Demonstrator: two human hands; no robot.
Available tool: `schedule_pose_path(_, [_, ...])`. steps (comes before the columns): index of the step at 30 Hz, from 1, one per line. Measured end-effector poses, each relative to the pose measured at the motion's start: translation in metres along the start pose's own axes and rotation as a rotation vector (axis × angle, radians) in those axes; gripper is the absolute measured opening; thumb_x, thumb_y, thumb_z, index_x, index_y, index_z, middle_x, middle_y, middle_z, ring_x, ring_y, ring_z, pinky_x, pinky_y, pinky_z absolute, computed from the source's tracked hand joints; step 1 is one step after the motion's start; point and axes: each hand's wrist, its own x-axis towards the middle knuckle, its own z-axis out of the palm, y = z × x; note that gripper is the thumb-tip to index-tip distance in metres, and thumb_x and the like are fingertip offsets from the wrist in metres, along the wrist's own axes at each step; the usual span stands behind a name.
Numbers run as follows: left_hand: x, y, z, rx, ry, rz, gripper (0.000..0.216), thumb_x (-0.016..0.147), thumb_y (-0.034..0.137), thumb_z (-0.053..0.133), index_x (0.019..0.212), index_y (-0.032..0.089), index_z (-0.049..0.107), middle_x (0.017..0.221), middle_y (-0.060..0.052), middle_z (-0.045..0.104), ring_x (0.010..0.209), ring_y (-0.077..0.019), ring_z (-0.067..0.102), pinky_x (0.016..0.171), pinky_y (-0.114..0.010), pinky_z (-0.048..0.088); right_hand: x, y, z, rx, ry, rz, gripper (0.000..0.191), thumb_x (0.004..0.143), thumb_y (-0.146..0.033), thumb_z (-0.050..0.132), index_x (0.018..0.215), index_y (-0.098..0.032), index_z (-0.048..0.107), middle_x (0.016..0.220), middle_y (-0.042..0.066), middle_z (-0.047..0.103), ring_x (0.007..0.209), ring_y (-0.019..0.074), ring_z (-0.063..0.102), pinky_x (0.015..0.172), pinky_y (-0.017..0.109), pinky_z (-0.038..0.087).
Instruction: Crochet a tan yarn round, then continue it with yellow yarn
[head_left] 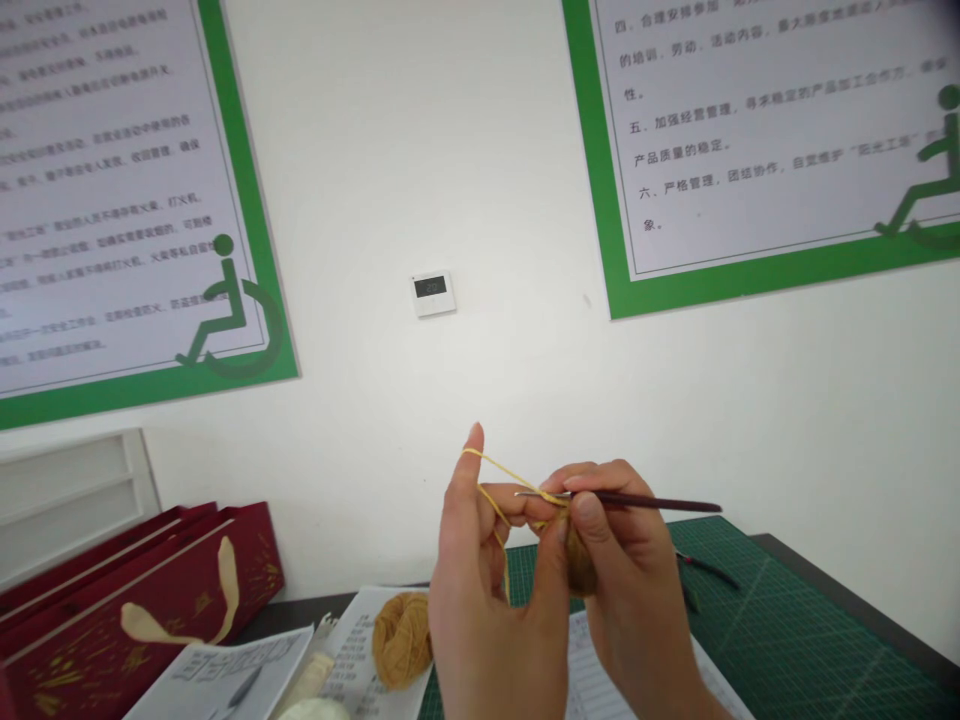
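Observation:
My left hand point(495, 630) is raised over the table with yellow yarn point(510, 468) looped round its upright index finger. Its thumb and middle finger pinch a small piece of crochet work point(580, 565) in yellowish brown. A crochet hook point(652, 501) with a dark red handle lies nearly level in my right hand point(637, 570), held between thumb and fingers. The hook's metal tip points left and meets the yarn at the top of the work. My fingers cover part of the crochet piece.
A ball of tan yarn point(402, 640) rests on printed sheets point(360, 650) at the left. Dark red gift bags point(150, 600) stand farther left. On the right lie a green cutting mat point(772, 600) and a dark-handled tool point(709, 570). A white wall point(420, 430) rises behind.

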Motion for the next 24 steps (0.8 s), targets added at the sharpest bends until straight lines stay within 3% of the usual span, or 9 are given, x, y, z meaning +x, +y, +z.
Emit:
schedule_pose_path(5, [0.005,0.003,-0.007,-0.057,-0.086,-0.082,0.069,0.077,0.020,0.070,0.140,0.027,0.042,0.085,-0.002,0.066,0.084,-0.0177,0.066,0.085,-0.033,0.053,0.002,-0.002,-0.003,-0.081,-0.006,-0.150,0.004,0.089,-0.023,0.060,0.089,-0.025,0.064,0.090,0.002,0.063,0.085,0.0139,0.063,0.074,0.028,0.052])
schedule_pose_path(9, [0.011,0.004,-0.017,-0.060,-0.150,-0.123,0.064,0.078,0.022,0.069,0.137,0.023,0.045,0.083,-0.003,0.069,0.081,-0.0188,0.067,0.082,-0.035,0.053,0.005,-0.003,-0.004,-0.096,-0.012,-0.175,0.005,0.089,-0.023,0.060,0.089,-0.025,0.064,0.089,0.002,0.063,0.084,0.0144,0.062,0.073,0.029,0.052])
schedule_pose_path(17, [0.014,-0.002,-0.017,-0.052,-0.165,-0.105,0.063,0.076,0.019,0.070,0.135,0.023,0.047,0.076,0.000,0.066,0.075,-0.0149,0.064,0.077,-0.030,0.051,0.006,-0.003,-0.005,-0.115,-0.042,-0.199,0.004,0.088,-0.021,0.060,0.089,-0.024,0.063,0.088,0.002,0.064,0.084,0.0144,0.062,0.073,0.029,0.052])
schedule_pose_path(24, [0.013,0.008,-0.024,-0.091,-0.156,-0.135,0.065,0.075,0.017,0.072,0.135,0.020,0.048,0.071,-0.001,0.064,0.072,-0.0156,0.061,0.071,-0.029,0.049,0.007,-0.001,-0.007,-0.199,0.010,-0.257,0.010,0.087,-0.016,0.061,0.089,-0.024,0.065,0.088,0.002,0.066,0.085,0.0156,0.063,0.074,0.030,0.052])
